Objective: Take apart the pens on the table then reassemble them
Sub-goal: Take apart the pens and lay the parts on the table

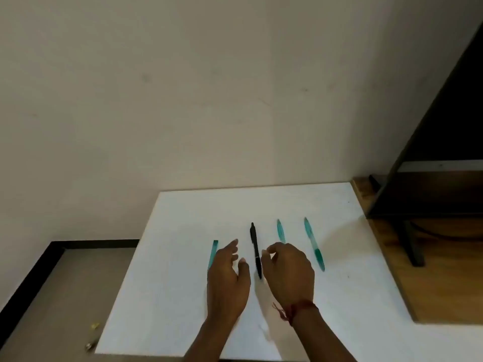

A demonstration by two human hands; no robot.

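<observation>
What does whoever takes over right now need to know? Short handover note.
Left hand: open, empty, left of the slim black plastic pen.
Right hand: loosely curled, empty, right of it.
On the white table also: leftmost translucent teal plastic pen, middle teal pen partly behind the right hand, rightmost teal pen.
Done: no loose parts visible.
Left: take apart and reassemble all four.

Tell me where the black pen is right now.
In the head view the black pen lies on the white table, in the gap between the left hand and the right hand, with teal pens further out on both sides.
</observation>
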